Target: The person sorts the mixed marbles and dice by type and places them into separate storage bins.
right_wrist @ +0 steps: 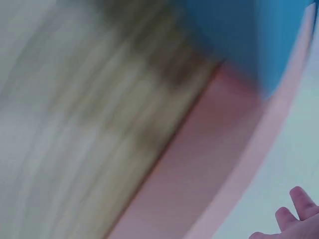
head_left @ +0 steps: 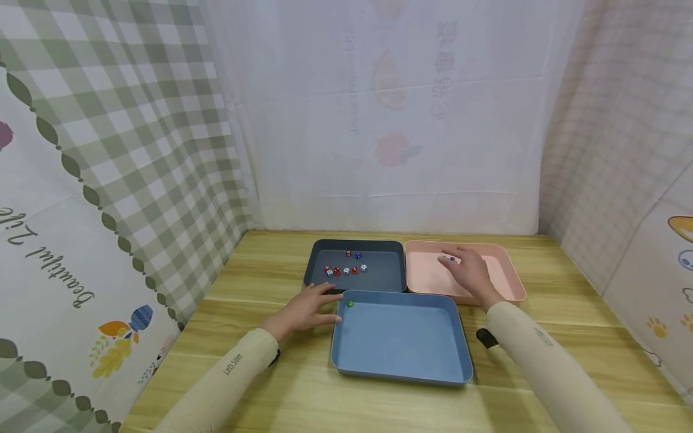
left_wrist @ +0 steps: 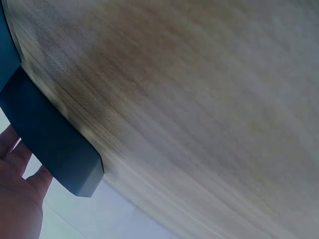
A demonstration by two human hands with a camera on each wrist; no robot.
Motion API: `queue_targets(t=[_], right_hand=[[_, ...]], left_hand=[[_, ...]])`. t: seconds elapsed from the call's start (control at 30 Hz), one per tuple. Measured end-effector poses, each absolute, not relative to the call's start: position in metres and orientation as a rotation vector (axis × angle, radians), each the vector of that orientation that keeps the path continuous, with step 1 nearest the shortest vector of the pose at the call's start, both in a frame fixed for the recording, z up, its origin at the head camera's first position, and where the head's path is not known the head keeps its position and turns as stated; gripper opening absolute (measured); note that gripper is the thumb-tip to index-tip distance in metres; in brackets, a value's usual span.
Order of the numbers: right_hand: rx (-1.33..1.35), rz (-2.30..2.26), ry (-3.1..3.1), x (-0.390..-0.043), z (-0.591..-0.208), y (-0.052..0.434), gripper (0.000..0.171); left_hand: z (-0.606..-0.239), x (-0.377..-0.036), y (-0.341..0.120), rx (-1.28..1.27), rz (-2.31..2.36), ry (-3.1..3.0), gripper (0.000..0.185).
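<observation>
My left hand [head_left: 308, 308] is at the left edge of the blue tray [head_left: 400, 337], its fingers spread and the fingertips at the rim. Inside that tray, a small green die-like piece [head_left: 350, 303] lies in the far left corner. Over the pink tray [head_left: 500, 270] reaches my right hand [head_left: 470, 270], thumb and fingers apart. A tiny blue die [head_left: 452, 258] shows between its thumb and forefinger; whether they touch it I cannot tell. In the right wrist view, spread fingers [right_wrist: 301, 201] appear beyond the pink wall.
Behind the blue tray stands a dark grey tray [head_left: 387, 282] holding several red, white and blue dice [head_left: 346, 270]. All three trays sit close together on a wood-grain table [head_left: 260, 264]. Cloth curtains [head_left: 390, 204] hang behind and at both sides.
</observation>
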State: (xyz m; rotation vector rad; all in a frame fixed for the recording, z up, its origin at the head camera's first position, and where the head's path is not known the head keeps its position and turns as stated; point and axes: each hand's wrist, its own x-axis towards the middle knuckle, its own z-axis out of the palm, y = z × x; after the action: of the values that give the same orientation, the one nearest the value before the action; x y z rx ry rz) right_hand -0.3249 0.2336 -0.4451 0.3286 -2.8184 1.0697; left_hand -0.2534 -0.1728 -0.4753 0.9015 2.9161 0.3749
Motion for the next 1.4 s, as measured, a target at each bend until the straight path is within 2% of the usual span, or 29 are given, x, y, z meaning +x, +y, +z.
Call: queue_targets(t=[0.27,0.57,0.93,1.17,1.4], right_hand=[[0.374,1.413,-2.747,-0.322,-0.43,0.163,0.05],[0.558,1.516,-2.77,-0.308,-0.438,0.1,0.043],[0.809,1.144,-2.87,-0.307,-0.471,0.074,0.028],[0.854,0.943,-2.889,-0.301,-0.481,0.067,0.02],[0.843,0.792,-2.909,-0.295,-0.49,0.059,0.02]], left_hand=[[-0.477,-0.255,-0.174,0.907,0.377,2.915,0.063],[-0.478,-0.255,-0.174,0.893,0.394,2.912,0.062],[-0.48,-0.258,-0.173,0.907,0.358,2.922,0.063],[-0.481,-0.258,-0.173,0.921,0.346,2.931,0.063],[-0.481,-0.258,-0.173,0.92,0.349,2.931,0.063]])
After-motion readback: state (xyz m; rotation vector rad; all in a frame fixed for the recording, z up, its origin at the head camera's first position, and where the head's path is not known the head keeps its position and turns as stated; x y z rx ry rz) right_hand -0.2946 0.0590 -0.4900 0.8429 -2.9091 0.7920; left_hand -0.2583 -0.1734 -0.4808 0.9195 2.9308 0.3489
